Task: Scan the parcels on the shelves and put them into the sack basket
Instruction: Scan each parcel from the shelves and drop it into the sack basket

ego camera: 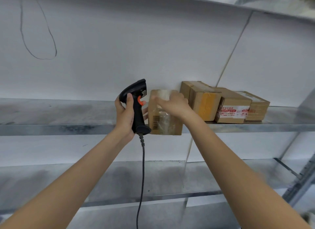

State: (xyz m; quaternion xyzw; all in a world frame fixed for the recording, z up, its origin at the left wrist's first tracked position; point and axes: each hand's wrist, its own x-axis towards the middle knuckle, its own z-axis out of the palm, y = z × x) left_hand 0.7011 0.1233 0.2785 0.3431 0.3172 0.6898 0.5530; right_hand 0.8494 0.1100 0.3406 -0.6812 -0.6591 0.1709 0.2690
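Task status: early to middle stage, as judged from the shelf load. The left hand [125, 113] grips the barcode scanner [136, 107] by its handle, index finger near the orange trigger. The right hand [172, 104] lies over the top of the front parcel [163, 121]; motion blur prevents telling whether the fingers clasp it. This parcel sits at the front edge of the metal shelf [68, 129], barcode facing out. Three more parcels [226, 104] stand to its right, further back, unhandled. The sack basket is not visible. Below the shelf runs a second metal tier; behind it, a white backing panel.
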